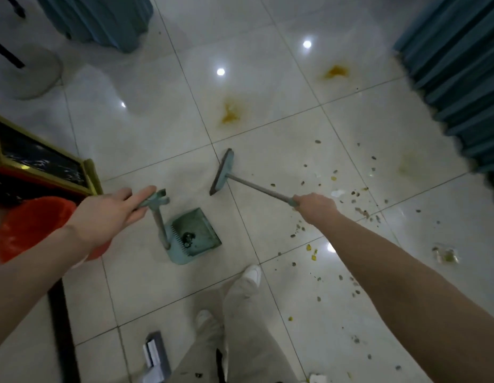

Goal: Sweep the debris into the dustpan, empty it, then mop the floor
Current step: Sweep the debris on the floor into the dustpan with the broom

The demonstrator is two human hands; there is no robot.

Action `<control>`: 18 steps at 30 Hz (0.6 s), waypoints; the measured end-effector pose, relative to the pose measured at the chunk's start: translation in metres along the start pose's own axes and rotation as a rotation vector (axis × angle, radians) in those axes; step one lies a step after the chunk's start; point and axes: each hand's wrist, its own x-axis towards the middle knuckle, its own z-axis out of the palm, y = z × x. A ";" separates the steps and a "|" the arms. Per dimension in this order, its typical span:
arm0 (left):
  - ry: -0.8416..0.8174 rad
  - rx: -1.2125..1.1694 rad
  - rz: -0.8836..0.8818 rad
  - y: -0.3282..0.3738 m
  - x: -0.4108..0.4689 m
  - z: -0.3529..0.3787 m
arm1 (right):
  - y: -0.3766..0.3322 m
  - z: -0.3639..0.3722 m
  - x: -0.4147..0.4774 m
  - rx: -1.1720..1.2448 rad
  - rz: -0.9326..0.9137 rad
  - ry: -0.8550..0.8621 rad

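Glossy tiled floor (146,128), scattered debris (359,211), teal dustpan (201,230), dark bits (188,237) inside, teal broom (222,172)

Teal broom (222,172), dustpan (204,226), scattered debris (362,212)
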 end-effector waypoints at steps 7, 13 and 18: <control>-0.074 0.012 0.124 0.022 0.098 -0.010 | 0.138 0.082 -0.071 0.131 0.208 -0.066; -0.102 0.031 0.211 0.052 0.178 -0.010 | 0.203 0.138 -0.149 0.172 0.387 -0.146; -0.157 0.227 0.302 0.066 0.235 -0.016 | 0.204 0.150 -0.196 0.169 0.472 -0.201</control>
